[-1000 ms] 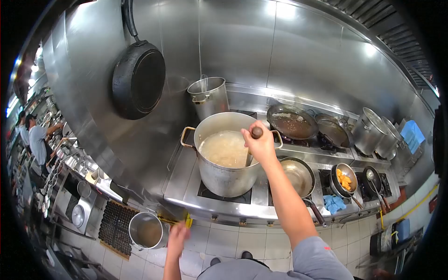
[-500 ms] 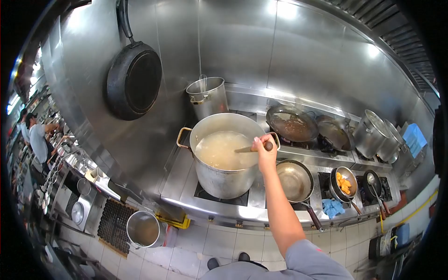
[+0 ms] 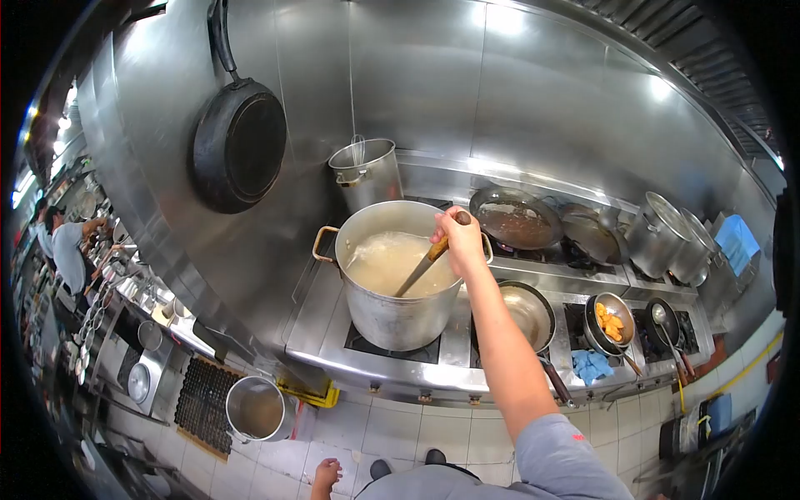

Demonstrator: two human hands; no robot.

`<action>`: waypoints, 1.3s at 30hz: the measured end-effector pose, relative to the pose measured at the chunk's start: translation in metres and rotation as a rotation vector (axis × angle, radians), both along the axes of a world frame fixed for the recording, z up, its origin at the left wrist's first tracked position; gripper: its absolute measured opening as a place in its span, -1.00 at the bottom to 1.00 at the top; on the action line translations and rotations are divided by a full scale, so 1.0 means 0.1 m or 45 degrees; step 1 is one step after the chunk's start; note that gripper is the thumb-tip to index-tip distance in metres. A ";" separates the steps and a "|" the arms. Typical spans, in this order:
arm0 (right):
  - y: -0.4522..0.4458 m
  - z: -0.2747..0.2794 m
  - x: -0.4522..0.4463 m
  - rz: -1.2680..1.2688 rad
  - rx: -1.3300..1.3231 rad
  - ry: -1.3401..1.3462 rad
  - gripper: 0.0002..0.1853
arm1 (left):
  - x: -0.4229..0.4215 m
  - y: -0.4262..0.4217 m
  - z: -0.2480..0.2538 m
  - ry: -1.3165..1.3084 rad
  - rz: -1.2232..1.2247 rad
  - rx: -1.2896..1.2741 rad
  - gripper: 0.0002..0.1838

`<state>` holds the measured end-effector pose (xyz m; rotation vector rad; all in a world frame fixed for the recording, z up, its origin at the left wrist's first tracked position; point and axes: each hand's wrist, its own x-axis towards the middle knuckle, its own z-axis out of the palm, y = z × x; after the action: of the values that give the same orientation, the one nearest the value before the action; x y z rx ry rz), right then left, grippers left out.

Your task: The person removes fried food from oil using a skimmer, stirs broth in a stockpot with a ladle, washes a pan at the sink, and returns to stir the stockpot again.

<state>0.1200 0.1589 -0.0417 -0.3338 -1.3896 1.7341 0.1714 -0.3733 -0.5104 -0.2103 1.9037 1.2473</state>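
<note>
My right hand [image 3: 457, 242] is wrapped round the upper part of a long wooden stirring stick [image 3: 423, 268]. The stick slants down to the left into pale, cloudy liquid [image 3: 385, 265], which hides its lower end. Around the liquid stands a large metal stockpot [image 3: 392, 321] with two loop handles, on a stove burner. My right forearm reaches over the stove, in front of a shallow pan [image 3: 527, 312] beside the pot. Low in the view, my left hand [image 3: 327, 473] hangs above the floor with loosely bent fingers and nothing visible in it.
Woks [image 3: 517, 218] and tall metal pots [image 3: 667, 233] line the back of the stove. To the right sit a pan with orange pieces [image 3: 611, 323] and a blue cloth [image 3: 592, 365]. A bucket [image 3: 257, 410] stands on the floor; a black pan [image 3: 240, 148] hangs left.
My right hand has moved left and up over the pot, and the stick now stands steeper, its lower part nearer the pot's front. My left hand has come into view at the bottom.
</note>
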 end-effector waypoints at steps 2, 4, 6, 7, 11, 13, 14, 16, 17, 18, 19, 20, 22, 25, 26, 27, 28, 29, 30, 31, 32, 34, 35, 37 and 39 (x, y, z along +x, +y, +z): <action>0.04 0.13 0.08 0.047 0.154 -0.143 -0.82 | 0.13 -0.04 0.00 -0.068 -0.037 -0.028 -0.69; -0.01 0.24 0.18 -0.008 0.325 -0.207 -0.83 | 0.23 -0.28 -0.33 -0.122 -0.164 -0.111 -0.67; -0.11 0.29 0.27 -0.077 0.548 -0.316 -0.82 | 0.27 -0.65 -0.75 -0.177 -0.253 -0.099 -0.66; -0.17 0.24 0.29 -0.082 0.536 -0.288 -0.80 | 0.33 -0.71 -0.71 -0.175 -0.255 -0.099 -0.66; -0.25 -0.12 0.42 -0.091 0.563 -0.227 -0.78 | 0.63 -1.09 -0.49 -0.073 -0.275 -0.101 -0.57; -0.20 -0.34 0.37 -0.103 0.599 -0.168 -0.78 | 0.59 -1.11 -0.46 0.004 -0.275 -0.060 -0.60; -0.20 -0.40 0.33 -0.168 0.631 -0.159 -0.78 | 0.53 -1.08 -0.43 -0.056 -0.235 -0.123 -0.62; -0.27 -0.46 0.28 -0.278 0.730 -0.150 -0.79 | 0.49 -1.02 -0.33 0.018 -0.152 -0.099 -0.64; -0.28 -0.47 0.23 -0.264 0.734 -0.146 -0.79 | 0.41 -0.94 -0.33 0.016 -0.137 -0.096 -0.64; -0.27 -0.51 0.16 -0.260 0.703 -0.118 -0.80 | 0.26 -0.85 -0.36 -0.039 -0.066 -0.134 -0.68; -0.25 -0.56 0.07 -0.255 0.672 -0.090 -0.80 | 0.20 -0.81 -0.39 -0.096 0.007 -0.173 -0.65; -0.18 -0.63 -0.02 -0.246 0.574 0.024 -0.80 | 0.20 -0.77 -0.35 -0.099 0.023 -0.172 -0.65; -0.06 -0.64 -0.16 -0.335 0.274 0.100 -0.79 | 0.21 -0.63 -0.27 -0.111 0.125 -0.056 -0.65; 0.02 -0.60 -0.25 -0.378 0.047 0.239 -0.80 | 0.34 -0.59 -0.32 -0.118 0.062 -0.085 -0.65; 0.02 -0.57 -0.24 -0.346 -0.019 0.250 -0.80 | 0.43 -0.62 -0.34 -0.123 0.062 -0.075 -0.65; 0.01 -0.54 -0.23 -0.317 -0.085 0.258 -0.81 | 0.47 -0.67 -0.35 -0.126 0.061 -0.079 -0.65; 0.02 -0.50 -0.21 -0.279 -0.117 0.269 -0.81 | 0.54 -0.72 -0.36 -0.135 -0.017 -0.144 -0.64; 0.03 -0.46 -0.17 -0.285 -0.116 0.266 -0.81 | 0.59 -0.77 -0.40 -0.142 -0.097 -0.205 -0.64; 0.04 -0.41 -0.13 -0.233 -0.149 0.234 -0.81 | 0.60 -0.84 -0.40 -0.133 -0.220 -0.293 -0.64; 0.05 -0.36 -0.08 -0.183 -0.183 0.203 -0.82 | 0.67 -0.89 -0.40 -0.133 -0.231 -0.293 -0.64; 0.07 -0.32 -0.04 -0.125 -0.194 0.190 -0.83 | 0.79 -0.97 -0.32 -0.088 -0.211 -0.229 -0.68; 0.10 -0.20 0.04 -0.071 -0.115 0.107 -0.84 | 0.87 -1.06 -0.24 -0.039 -0.206 -0.164 -0.64; 0.09 -0.13 0.08 -0.004 -0.040 0.021 -0.85 | 0.85 -1.08 -0.19 -0.005 -0.248 -0.178 -0.64; 0.05 0.06 0.17 0.027 0.019 -0.045 -0.85 | 0.78 -1.09 -0.12 0.063 -0.331 -0.206 -0.63; -0.03 0.23 0.23 0.124 0.211 -0.241 -0.84 | 0.69 -1.04 -0.03 -0.004 -0.235 -0.155 -0.63</action>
<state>0.1429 0.1562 -0.0189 -0.3507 -1.7003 1.6859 0.2401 -0.4769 -0.5131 -0.0971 1.9507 1.0090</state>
